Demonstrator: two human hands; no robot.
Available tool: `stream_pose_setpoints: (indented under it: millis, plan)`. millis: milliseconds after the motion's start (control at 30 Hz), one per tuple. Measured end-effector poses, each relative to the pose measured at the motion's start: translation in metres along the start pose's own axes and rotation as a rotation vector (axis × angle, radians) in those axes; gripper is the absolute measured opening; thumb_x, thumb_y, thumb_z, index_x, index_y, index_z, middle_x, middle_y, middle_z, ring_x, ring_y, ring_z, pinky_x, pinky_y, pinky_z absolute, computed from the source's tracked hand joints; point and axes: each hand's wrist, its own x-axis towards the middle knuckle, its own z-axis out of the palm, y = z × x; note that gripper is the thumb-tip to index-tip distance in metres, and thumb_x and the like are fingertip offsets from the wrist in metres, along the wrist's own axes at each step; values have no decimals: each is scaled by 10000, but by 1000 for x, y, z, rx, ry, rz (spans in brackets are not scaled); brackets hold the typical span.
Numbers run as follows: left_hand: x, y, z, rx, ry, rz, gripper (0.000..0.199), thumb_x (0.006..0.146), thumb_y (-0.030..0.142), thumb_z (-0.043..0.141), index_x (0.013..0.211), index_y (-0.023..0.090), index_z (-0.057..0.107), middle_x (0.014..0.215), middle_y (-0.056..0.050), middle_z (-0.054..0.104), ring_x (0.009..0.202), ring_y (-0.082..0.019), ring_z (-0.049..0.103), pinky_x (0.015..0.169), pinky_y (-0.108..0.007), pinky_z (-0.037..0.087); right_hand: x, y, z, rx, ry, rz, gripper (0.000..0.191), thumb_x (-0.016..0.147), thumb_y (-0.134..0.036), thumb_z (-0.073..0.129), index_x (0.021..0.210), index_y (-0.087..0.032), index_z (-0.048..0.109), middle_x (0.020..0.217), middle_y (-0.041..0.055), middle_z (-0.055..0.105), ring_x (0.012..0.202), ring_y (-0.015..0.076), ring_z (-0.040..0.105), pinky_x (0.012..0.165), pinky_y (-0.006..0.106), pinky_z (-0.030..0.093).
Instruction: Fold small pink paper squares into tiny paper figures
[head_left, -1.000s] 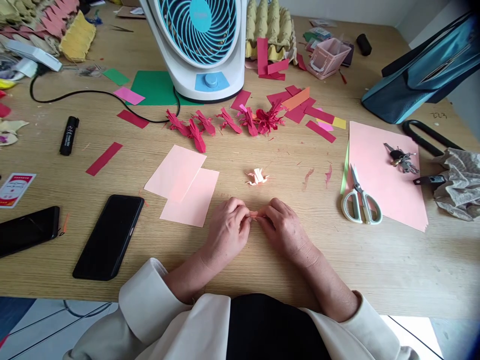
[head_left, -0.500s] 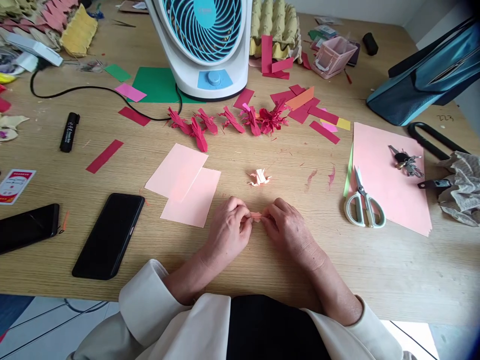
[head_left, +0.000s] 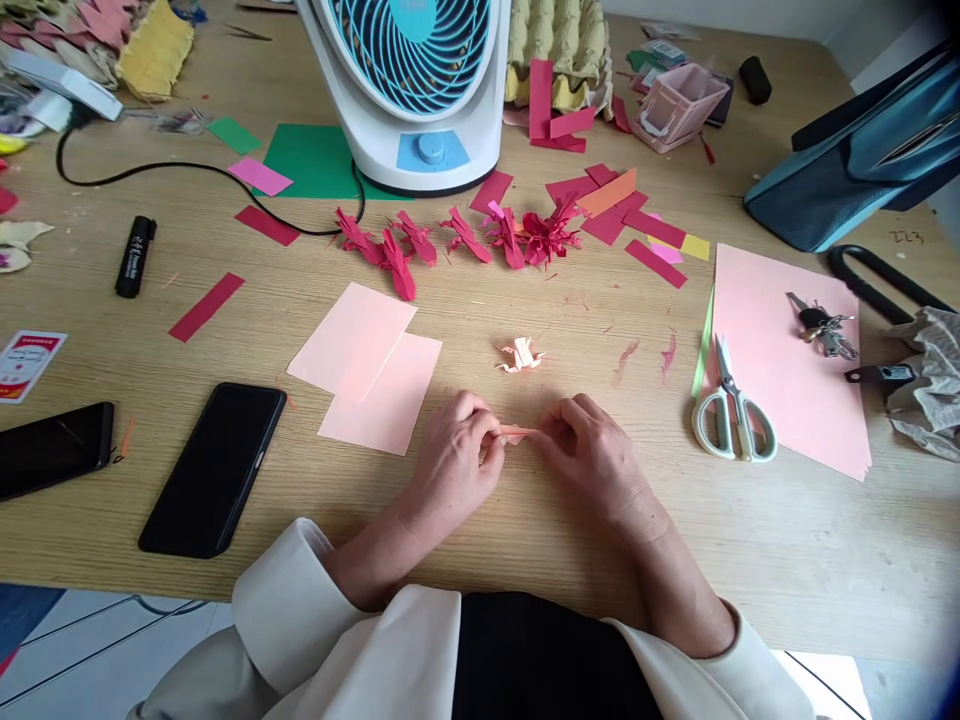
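A small piece of folded pink paper [head_left: 514, 433] stretches between my hands, low over the table. My left hand [head_left: 459, 450] pinches its left end between thumb and fingers. At its right end, my right hand [head_left: 589, 450] is closed in a pinch; its fingertips partly cover the paper. Just beyond lies a small crumpled pale-pink paper piece [head_left: 520, 355]. Two light-pink paper sheets [head_left: 382, 395] overlap to the left of my left hand. White-handled scissors [head_left: 731, 410] lie to the right, partly on a stack of pink paper [head_left: 795, 370].
Several folded crimson paper pieces [head_left: 397, 262] lie in a row before the white fan [head_left: 420, 90]. A black phone [head_left: 214, 470] lies at left, near a marker [head_left: 136, 257]. Keys [head_left: 825, 328] rest on the pink stack. A blue bag [head_left: 840, 170] stands at far right.
My right hand has moved slightly to the right, so more of the folded pink paper shows between my hands. The camera view has shifted a little.
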Motion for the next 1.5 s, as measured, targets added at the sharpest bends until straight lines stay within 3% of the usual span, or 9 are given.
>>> stream_pose_setpoints:
  millis: [200, 700, 1033, 1500]
  plan:
    - [1, 0, 0, 17, -1, -8, 99, 813, 94, 549, 771, 184, 551, 931, -47, 547, 816, -173, 582, 754, -331, 495, 1, -11, 10, -160, 36, 20, 258, 860, -459, 633, 835, -208, 576, 851, 25, 573, 754, 174, 546, 721, 308, 371]
    - [6, 3, -2, 86, -7, -13, 103, 787, 120, 586, 722, 188, 545, 899, -39, 554, 789, -173, 570, 732, -336, 473, 5, -18, 13, -198, 26, 66, 274, 824, -473, 659, 842, -217, 564, 862, 40, 570, 805, 213, 550, 717, 323, 352]
    - [7, 4, -2, 118, -22, -18, 107, 776, 115, 592, 720, 188, 538, 904, -35, 552, 781, -172, 561, 714, -328, 457, 6, -25, 12, -224, -10, 106, 190, 824, -396, 647, 821, -222, 568, 893, 50, 561, 851, 231, 546, 738, 344, 341]
    - [6, 1, 0, 113, 3, 2, 92, 771, 115, 605, 735, 189, 565, 904, -37, 548, 806, -178, 572, 748, -334, 466, 13, -19, 0, -120, -98, 110, 51, 789, -172, 553, 769, -212, 579, 839, 19, 548, 721, 158, 535, 651, 283, 329]
